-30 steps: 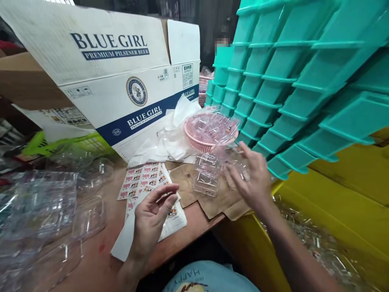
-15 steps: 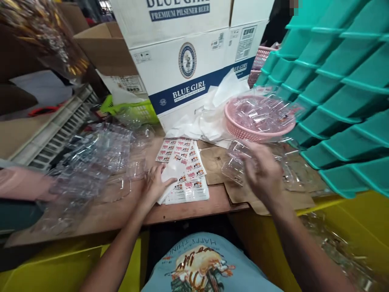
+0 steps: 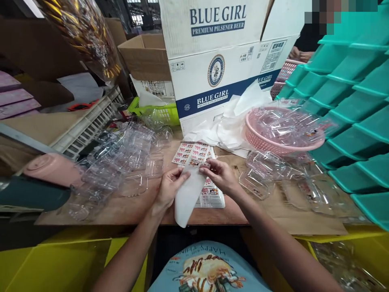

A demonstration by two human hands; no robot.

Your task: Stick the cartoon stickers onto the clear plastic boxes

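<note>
Both my hands meet over a white backing sheet point(image 3: 187, 194) that curls down past the table's front edge. My left hand point(image 3: 170, 187) pinches its upper left edge. My right hand point(image 3: 219, 175) pinches the upper right corner, fingers closed on it. Under the hands lie sticker sheets point(image 3: 194, 151) with small pink and red labels. Clear plastic clamshell boxes point(image 3: 261, 175) sit just right of my right hand. A pink basket point(image 3: 258, 140) full of clear boxes stands behind them.
A heap of clear plastic boxes point(image 3: 121, 158) covers the table's left. A Blue Girl carton point(image 3: 219, 65) stands behind, with white plastic wrap point(image 3: 225, 125) before it. Teal crates point(image 3: 349, 101) stack at right. A green basket point(image 3: 164, 113) and white crate point(image 3: 88, 121) sit left.
My right hand left the clear boxes and came left to the sheets. Both hands now hold the white backing sheet, lifted off the stickers. The view shifted left and down.
</note>
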